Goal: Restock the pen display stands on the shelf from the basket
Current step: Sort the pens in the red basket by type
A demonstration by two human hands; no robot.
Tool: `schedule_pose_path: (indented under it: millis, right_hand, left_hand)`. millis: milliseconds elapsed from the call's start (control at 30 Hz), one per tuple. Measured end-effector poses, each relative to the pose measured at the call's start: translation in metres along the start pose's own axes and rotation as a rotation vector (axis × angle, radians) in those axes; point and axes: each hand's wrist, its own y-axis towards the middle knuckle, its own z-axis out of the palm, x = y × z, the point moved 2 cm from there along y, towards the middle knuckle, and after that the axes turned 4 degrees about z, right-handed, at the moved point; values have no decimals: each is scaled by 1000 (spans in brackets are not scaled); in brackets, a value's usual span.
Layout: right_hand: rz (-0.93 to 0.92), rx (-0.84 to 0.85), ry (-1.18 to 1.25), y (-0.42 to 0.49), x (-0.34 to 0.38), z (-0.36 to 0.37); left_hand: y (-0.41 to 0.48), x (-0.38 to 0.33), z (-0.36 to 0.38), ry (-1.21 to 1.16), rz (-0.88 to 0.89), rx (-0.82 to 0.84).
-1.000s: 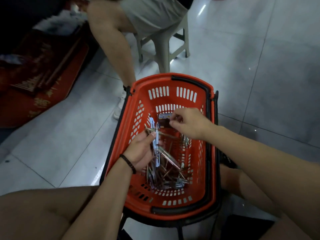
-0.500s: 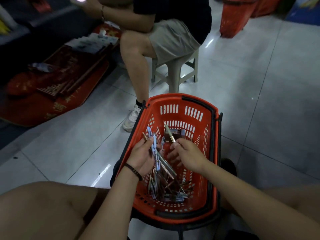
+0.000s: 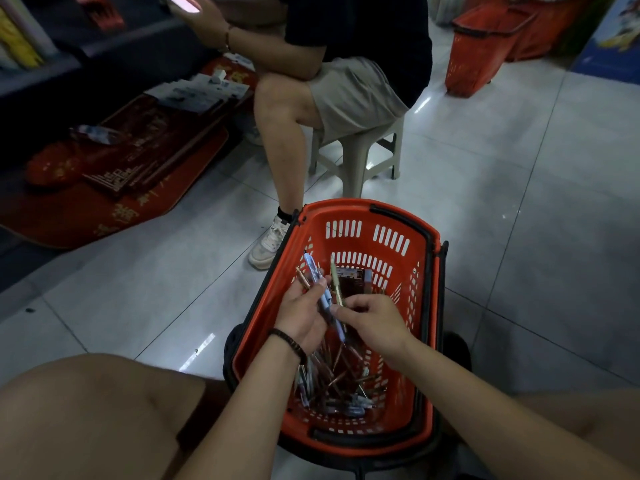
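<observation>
Head camera looks down, seemingly close, onto basket (image 3: 367,233).

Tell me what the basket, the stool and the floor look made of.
Basket: orange-red moulded plastic, slightly glossy, with slotted walls. Stool: probably pale moulded plastic, matte; legs and braces look cast in one piece. Floor: glazed light tile, by the grout lines and sharp light reflections.

Orange basket (image 3: 349,213), blue pens (image 3: 320,289), grey floor (image 3: 519,237).
</observation>
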Motion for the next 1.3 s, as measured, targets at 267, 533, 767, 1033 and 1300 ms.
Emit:
schedule_pose_path:
  millis: [267, 533, 767, 1033, 1300]
  right_hand:
    - [-63, -34, -154, 1, 4, 1]
    - [-88, 40, -248, 1, -6, 2]
    - [189, 205, 307, -1, 7, -5]
    - [308, 179, 364, 0, 16, -7]
    - [217, 207, 214, 3, 14, -8]
  left_hand:
    - [0, 5, 10, 105, -15, 18]
    - [-2, 9, 5, 198, 62, 3]
    - [-2, -2, 0, 19, 47, 72]
    - [-3, -1, 8, -11, 96, 58]
    - [0, 2, 7, -3, 28, -35]
